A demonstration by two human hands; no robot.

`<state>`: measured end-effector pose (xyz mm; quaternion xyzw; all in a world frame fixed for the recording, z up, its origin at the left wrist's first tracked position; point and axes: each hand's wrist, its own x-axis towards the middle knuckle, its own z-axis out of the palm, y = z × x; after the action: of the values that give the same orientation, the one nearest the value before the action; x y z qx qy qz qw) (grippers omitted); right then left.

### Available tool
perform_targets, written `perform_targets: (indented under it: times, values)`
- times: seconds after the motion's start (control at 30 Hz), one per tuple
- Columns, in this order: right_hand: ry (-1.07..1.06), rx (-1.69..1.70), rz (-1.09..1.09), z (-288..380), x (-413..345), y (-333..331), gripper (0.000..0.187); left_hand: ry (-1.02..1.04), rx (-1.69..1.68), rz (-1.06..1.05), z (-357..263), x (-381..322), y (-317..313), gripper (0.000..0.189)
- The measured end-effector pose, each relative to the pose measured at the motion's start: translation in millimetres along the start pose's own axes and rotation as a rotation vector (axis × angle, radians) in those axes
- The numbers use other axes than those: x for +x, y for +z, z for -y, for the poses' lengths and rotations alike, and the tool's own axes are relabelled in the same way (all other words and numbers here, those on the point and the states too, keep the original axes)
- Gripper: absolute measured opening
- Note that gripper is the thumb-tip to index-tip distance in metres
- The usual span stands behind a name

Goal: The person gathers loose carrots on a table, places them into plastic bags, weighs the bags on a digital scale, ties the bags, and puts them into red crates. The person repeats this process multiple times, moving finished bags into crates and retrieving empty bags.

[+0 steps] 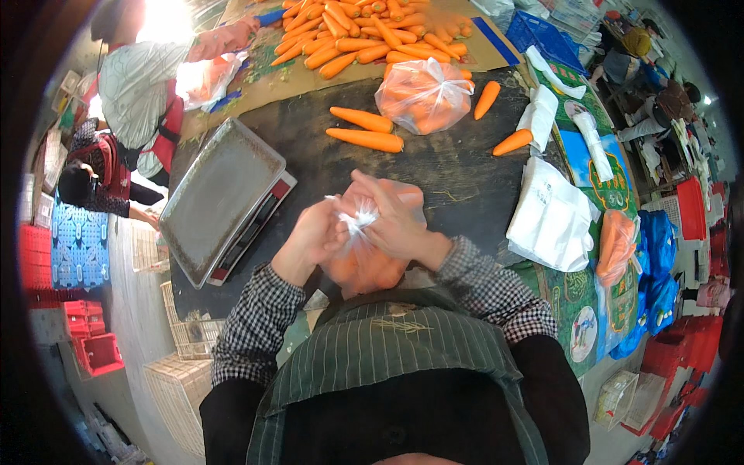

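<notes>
Close in front of my body, a clear plastic bag of carrots rests at the front of the dark tabletop. Its gathered neck is pinched by my left hand, with the fingers curled in. My right hand grips the same twisted neck from the other side, its index finger stretched out forward. Farther back sits a second, knotted bag of carrots. Two loose carrots lie to its left, and another carrot lies to its right.
A weighing scale stands at the left. At the back is a large carrot heap on cardboard. White plastic bags lie at the right, near a bagged carrot bundle. A co-worker stands at the far left.
</notes>
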<state>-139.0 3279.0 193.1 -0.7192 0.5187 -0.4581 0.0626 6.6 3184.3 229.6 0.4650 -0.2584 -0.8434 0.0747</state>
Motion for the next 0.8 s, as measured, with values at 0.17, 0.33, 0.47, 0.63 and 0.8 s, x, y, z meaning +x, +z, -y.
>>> perform_targets:
  times: [0.17, 0.33, 0.47, 0.63, 0.8]
  values:
    - [-0.053, -0.384, 0.214, -5, 6, -27, 0.011, 0.165, 0.111, 0.147, 16, 29, -20, 0.013]
    - [0.302, 0.092, 0.456, -27, -26, -54, 0.025, 0.238, 0.316, -0.040, 2, 36, -47, 0.017]
    - [0.619, 0.492, 0.505, -29, -33, -83, 0.035, 0.367, 0.290, -0.031, -16, 14, -63, 0.012]
    - [0.643, 0.502, 0.536, -7, -39, -114, 0.028, 0.611, 0.201, 0.116, -23, -7, -58, 0.014]
    - [0.831, 0.454, 0.635, -10, -63, -76, 0.030, 0.360, 0.240, -0.114, -20, -12, -56, 0.014]
